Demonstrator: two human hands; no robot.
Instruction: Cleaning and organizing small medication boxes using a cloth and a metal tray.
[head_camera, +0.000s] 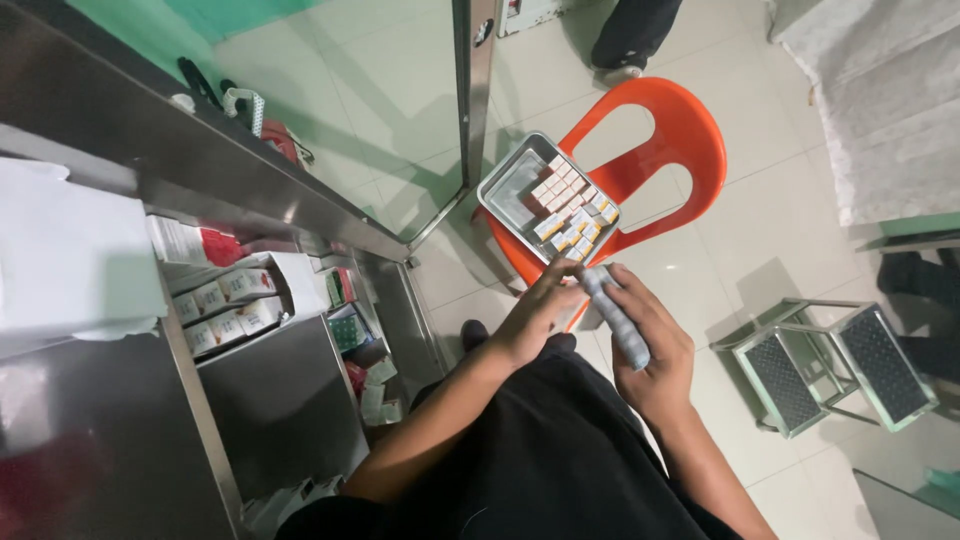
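Holding perhaps small boxes (570, 205): steel tray (505, 185)

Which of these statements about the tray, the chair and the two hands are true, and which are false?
1. The metal tray rests on an orange chair. True.
2. The tray is empty. False: many small boxes lie in it.
3. The right hand holds a long grey strip. True.
4. The left hand rests on the step stool. False: it reaches toward the tray's near edge; the stool stands apart on the floor.
5. The chair is blue. False: it is orange.
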